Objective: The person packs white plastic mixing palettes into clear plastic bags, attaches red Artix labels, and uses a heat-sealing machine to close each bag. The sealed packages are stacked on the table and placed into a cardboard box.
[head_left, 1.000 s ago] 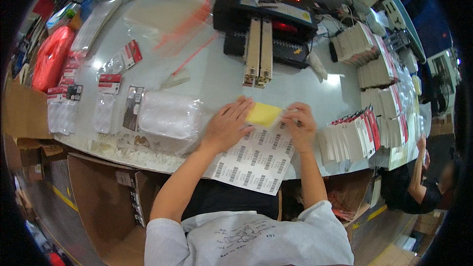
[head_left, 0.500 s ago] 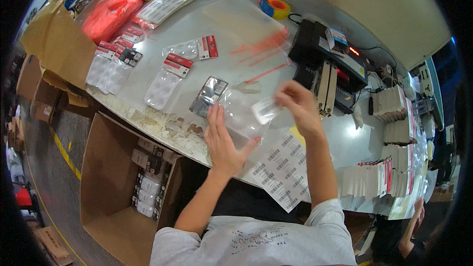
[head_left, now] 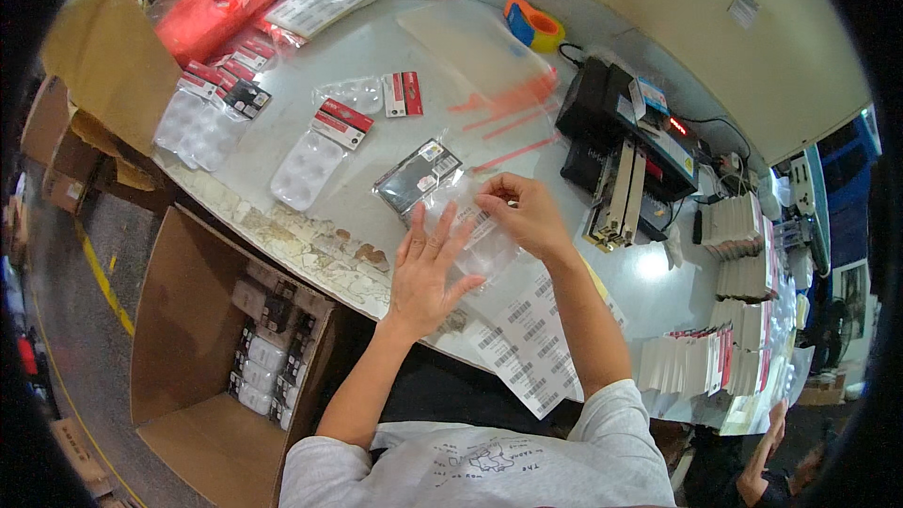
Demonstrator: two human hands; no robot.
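A clear plastic packet with a dark printed card at its upper end lies in front of me on the worktable. My left hand rests flat on it, fingers spread. Over the packet's right side, my right hand has thumb and forefinger pinched on a small white label, which lies against the plastic close to my left fingertips. Below my right forearm is a sheet of barcode labels, hanging partly past the table's front edge.
Red-and-white-topped clear packs lie to the left. A black sealing machine and stacks of cards stand at right. Tape rolls sit at the back. An open carton holding packs stands below left. Another person's hand shows lower right.
My right hand has brought the label down and left onto the packet beside my left fingers. My left hand stays spread on the packet. The view has shifted slightly.
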